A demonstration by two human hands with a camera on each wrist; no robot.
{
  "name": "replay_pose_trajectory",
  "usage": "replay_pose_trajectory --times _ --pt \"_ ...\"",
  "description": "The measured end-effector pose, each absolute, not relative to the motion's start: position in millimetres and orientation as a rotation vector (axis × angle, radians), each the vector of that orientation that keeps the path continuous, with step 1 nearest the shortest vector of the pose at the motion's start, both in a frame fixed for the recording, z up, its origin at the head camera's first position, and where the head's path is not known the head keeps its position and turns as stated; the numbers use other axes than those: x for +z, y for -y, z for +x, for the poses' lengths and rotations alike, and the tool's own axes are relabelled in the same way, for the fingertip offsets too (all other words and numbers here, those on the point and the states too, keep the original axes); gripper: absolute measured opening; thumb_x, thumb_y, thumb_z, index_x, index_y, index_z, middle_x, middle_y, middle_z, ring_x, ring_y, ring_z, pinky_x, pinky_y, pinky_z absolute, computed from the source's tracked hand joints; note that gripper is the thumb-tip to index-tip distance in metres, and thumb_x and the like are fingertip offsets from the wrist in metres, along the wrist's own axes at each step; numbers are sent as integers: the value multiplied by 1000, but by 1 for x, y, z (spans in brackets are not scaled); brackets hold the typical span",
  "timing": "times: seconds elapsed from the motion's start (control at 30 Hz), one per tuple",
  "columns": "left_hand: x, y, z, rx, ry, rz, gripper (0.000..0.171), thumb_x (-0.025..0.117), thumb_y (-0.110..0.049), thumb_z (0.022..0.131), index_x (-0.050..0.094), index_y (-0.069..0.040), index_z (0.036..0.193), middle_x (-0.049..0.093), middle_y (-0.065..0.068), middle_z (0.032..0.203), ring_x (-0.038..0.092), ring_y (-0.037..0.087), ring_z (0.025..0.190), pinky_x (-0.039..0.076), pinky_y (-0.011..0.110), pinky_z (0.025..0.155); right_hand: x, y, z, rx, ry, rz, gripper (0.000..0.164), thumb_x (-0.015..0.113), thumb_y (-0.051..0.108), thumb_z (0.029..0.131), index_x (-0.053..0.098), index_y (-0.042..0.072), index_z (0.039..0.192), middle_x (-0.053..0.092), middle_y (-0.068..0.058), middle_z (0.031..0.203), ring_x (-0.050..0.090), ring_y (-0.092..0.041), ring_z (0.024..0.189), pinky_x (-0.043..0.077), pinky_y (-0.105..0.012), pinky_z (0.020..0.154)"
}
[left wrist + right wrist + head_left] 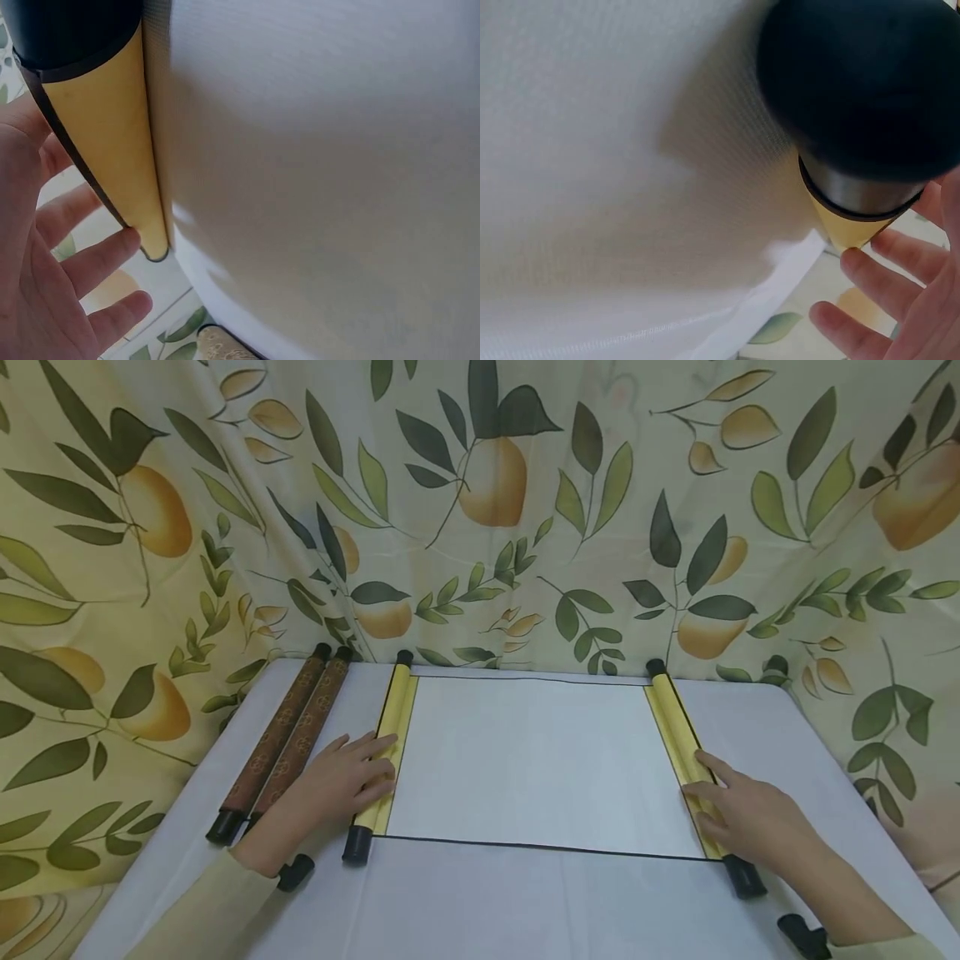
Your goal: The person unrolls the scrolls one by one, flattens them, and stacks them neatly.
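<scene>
A scroll lies partly unrolled on the table, its blank white sheet (528,760) stretched between two yellow rolls with black end knobs. My left hand (333,785) rests on the left yellow roll (397,703), fingers extended across it. In the left wrist view, spread fingertips (129,238) lie along that roll's outer edge. On the other side, my right hand (761,822) touches the right yellow roll (669,714) with fingers reaching over it. The right wrist view has its black knob (862,82) covering much of the roll, with loosely spread fingers (881,285) beside it.
Two brown patterned rolled scrolls (272,742) with black ends lie side by side left of the open one, partly behind my left forearm. A white cloth covers the table (480,902). Behind it hangs a curtain (465,568) printed with fruit and leaves.
</scene>
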State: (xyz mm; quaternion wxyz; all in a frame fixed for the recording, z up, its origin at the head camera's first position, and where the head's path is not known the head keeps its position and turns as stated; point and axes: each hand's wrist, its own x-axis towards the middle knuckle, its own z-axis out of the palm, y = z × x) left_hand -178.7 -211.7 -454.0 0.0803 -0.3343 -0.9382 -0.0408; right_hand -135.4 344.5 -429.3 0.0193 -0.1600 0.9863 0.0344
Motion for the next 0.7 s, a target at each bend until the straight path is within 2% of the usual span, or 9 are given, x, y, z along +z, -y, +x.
replay_pose_trajectory --times 0.1,0.2,0.33,0.43,0.6,0.7 --pt "-454 213 -178 -103 2812 -998 21 50 -43 92 65 -30 97 43 4 139 40 24 127 31 56 98 -429 -346 -134 83 -3041 -469 38 66 28 79 64 18 116 32 -23 140 45 -13 58 32 -26 46" --pt "-453 214 -178 -98 2833 -987 23 49 -43 92 65 -31 103 41 3 140 37 22 128 29 55 100 -430 -348 -133 59 -3035 -458 39 66 33 80 64 18 116 32 -23 140 53 -16 66 40 -29 49" --pt "-452 216 -177 -112 2842 -983 22 47 -40 93 66 -32 101 40 3 141 35 22 130 28 55 100 -428 -349 -134 42 -3020 -435 46 66 47 79 64 18 115 33 -23 139 60 -24 79 49 -40 57" --pt "-452 217 -176 -109 2845 -977 21 47 -40 94 66 -32 97 39 3 142 33 26 131 28 56 100 -428 -351 -134 39 -3011 -422 51 65 52 77 63 18 116 32 -23 139 59 -24 78 49 -40 57" --pt "-453 218 -175 -121 2874 -952 24 47 -46 93 64 -32 99 37 1 144 28 29 134 24 57 103 -428 -353 -133 48 -3023 -434 48 69 43 77 63 17 117 31 -22 140 54 -15 67 42 -29 50" --pt "-455 219 -175 -119 2873 -946 24 46 -45 93 64 -31 101 37 1 144 27 28 134 23 56 103 -429 -353 -132 55 -3027 -440 46 69 37 77 62 18 118 32 -22 140 54 -16 68 42 -29 50"
